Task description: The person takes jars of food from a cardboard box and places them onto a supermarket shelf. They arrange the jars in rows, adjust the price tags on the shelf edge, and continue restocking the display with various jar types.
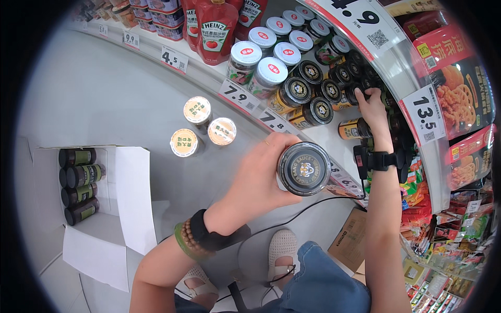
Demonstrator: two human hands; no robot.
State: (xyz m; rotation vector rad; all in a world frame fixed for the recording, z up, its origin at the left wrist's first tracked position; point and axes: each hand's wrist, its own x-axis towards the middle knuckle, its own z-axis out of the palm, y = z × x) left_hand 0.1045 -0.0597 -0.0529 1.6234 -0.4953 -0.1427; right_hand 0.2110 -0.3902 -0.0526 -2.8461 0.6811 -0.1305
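My left hand (pixel 254 172) grips a black-lidded sauce jar (pixel 304 169) with a tiger emblem on its lid, held in front of the shelf edge. My right hand (pixel 372 107) reaches deep into the shelf, its fingers at a dark-lidded jar (pixel 344 98) in the rows; the fingertips are partly hidden, so its hold is unclear. Similar tiger-lidded jars (pixel 296 90) stand to its left. One jar with a yellow label (pixel 349 129) lies on its side below my right hand. White-lidded glass jars (pixel 271 71) stand beside the tiger-lidded rows.
Three jars with cream lids (pixel 197 110) stand on the grey floor. An open white carton (pixel 135 199) at left holds several dark-lidded jars lying down. Ketchup pouches (pixel 215 33) stand farther along the shelf. A brown cardboard piece (pixel 346 238) and a black cable (pixel 301 213) are near my feet.
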